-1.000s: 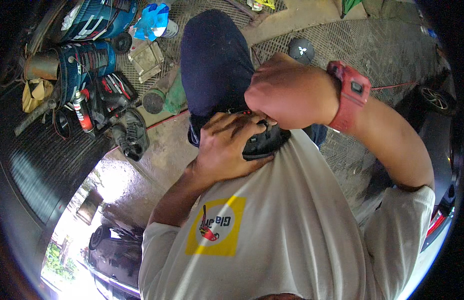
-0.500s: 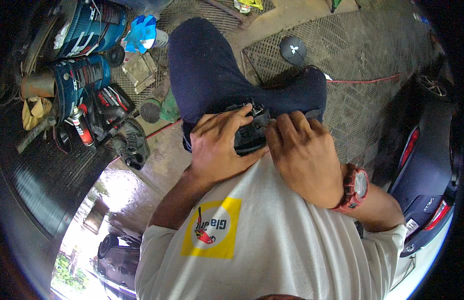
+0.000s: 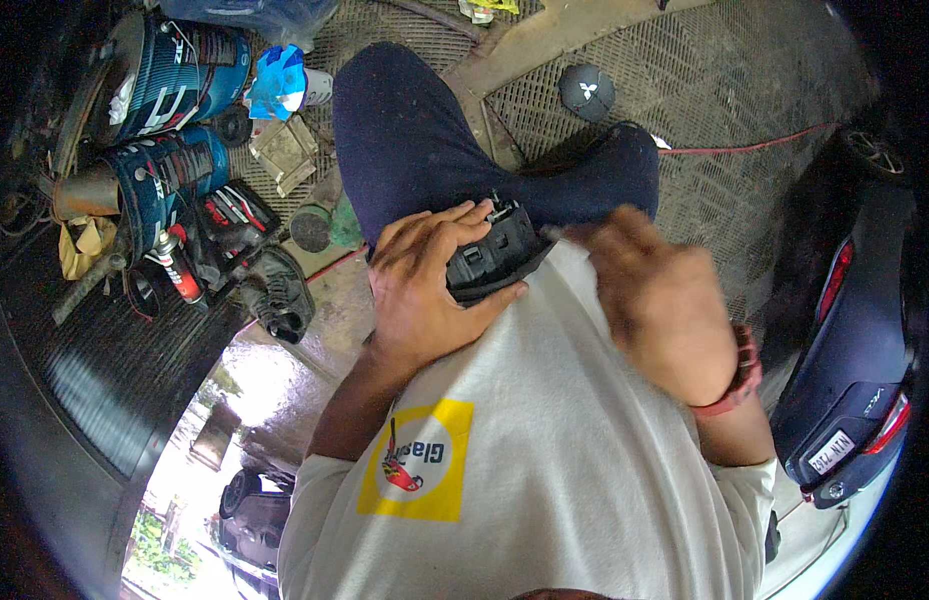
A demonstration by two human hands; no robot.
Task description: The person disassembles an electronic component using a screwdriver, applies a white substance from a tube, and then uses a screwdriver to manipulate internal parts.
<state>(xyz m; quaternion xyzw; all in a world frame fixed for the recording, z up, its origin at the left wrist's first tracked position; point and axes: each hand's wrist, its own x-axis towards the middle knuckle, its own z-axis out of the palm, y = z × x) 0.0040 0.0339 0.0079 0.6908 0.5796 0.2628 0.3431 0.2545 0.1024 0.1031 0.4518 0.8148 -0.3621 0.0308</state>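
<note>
My left hand (image 3: 421, 278) grips a black plastic housing (image 3: 502, 242) against my lap, thumb along its near edge and fingers over its left side. The housing has square recesses, and small metallic bits show at its far end. To the right of it is my right hand (image 3: 664, 305), apart from the housing and smeared by motion. A small dark tip shows by its fingertips, too blurred to name. A red watch strap (image 3: 741, 375) circles the right wrist.
Blue oil pails (image 3: 189, 75), a black jug (image 3: 229, 210), a spray can (image 3: 177, 268) and a shoe (image 3: 276, 292) stand at left. A round dark cover (image 3: 586, 93) lies on the ribbed floor ahead, near a red hose (image 3: 749, 150). A dark car (image 3: 852, 330) is at right.
My right hand has drawn away from the housing, to the right and slightly nearer. The left hand keeps hold of the housing, which is more exposed and turned a little.
</note>
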